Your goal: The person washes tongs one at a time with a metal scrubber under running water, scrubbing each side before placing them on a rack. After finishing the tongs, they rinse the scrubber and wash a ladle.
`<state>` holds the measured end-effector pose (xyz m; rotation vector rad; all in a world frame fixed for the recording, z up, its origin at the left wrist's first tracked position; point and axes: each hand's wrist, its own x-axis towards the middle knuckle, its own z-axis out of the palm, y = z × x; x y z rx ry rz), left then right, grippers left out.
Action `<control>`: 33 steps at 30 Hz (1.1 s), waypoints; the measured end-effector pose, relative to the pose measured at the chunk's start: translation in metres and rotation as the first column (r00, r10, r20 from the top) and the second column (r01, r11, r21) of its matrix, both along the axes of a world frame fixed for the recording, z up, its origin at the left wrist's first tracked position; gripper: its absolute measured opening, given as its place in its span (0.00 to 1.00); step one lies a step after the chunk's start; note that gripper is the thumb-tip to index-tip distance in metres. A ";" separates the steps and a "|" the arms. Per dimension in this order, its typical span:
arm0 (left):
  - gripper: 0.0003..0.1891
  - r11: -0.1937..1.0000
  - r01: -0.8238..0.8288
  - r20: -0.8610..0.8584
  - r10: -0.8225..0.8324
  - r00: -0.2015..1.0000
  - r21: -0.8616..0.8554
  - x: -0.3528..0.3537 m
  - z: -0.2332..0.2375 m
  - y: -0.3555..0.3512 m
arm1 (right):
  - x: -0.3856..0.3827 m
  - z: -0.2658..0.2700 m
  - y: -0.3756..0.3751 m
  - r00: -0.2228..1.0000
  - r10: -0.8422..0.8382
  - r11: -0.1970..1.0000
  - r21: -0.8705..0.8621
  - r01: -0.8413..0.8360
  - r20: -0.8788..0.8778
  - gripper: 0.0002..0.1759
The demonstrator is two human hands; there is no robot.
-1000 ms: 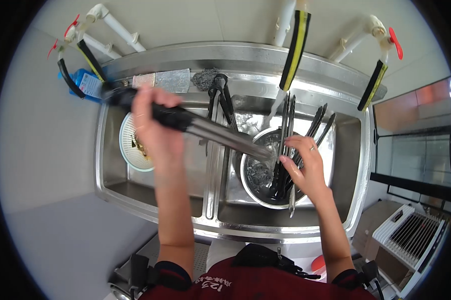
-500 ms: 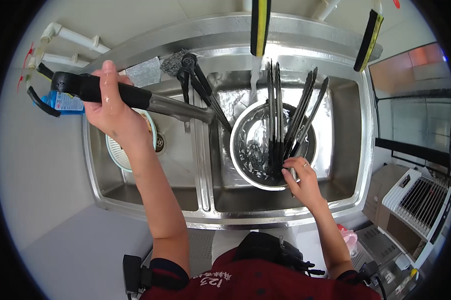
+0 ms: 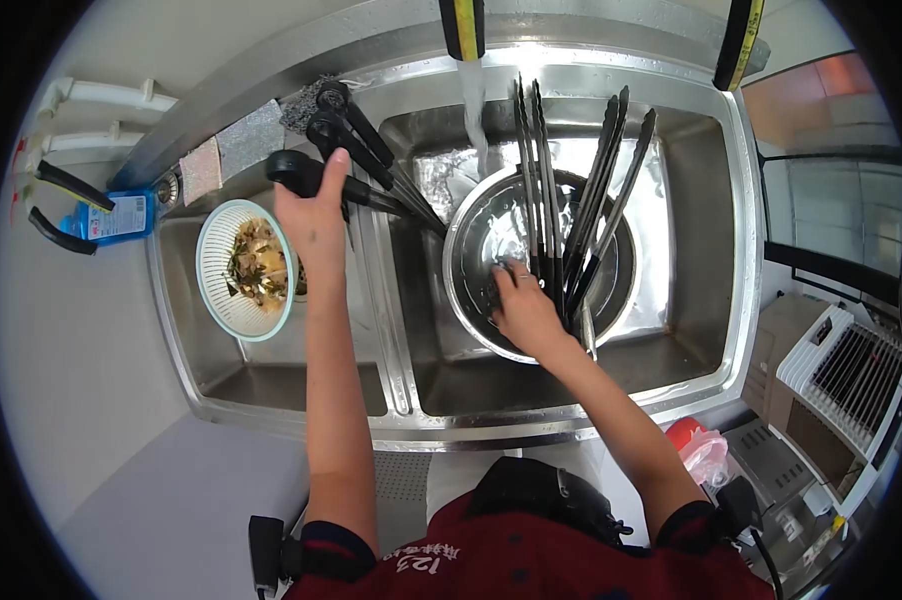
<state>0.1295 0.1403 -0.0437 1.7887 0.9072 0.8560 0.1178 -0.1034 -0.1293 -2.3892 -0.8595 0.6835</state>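
Note:
My left hand (image 3: 311, 220) is closed around the black handle of a metal-shafted utensil (image 3: 386, 203), thumb stretched along it; its far end cannot be made out. Beside it, several similar black-handled utensils (image 3: 356, 130) lean over the sink divider. In the right compartment sits a round metal basin (image 3: 456, 290) holding water. My right hand (image 3: 531, 315) reaches over its near rim, fingers apart and fingertips down at the dark water, holding nothing I can see. Just right of those fingers, several long black-and-metal tongs (image 3: 591, 190) stand in the basin, leaning on its far rim.
Water runs from a tap with a yellow-black sleeve (image 3: 463, 30). A pale green strainer basket (image 3: 211, 290) with food scraps sits in the left compartment. A blue bottle (image 3: 126, 217), cloths (image 3: 249, 138) and a scouring pad (image 3: 306, 105) lie along the left and back edges.
My left hand has come right and lowered the utensil beside the others at the divider. My right hand has left the tongs' lower ends and moved left, into the basin.

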 end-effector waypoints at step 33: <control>0.15 0.622 0.305 0.221 -0.210 0.952 -0.721 -0.064 -0.019 -0.165 | 0.024 0.057 -0.007 0.665 -0.154 0.670 0.418 0.614 -0.731 0.33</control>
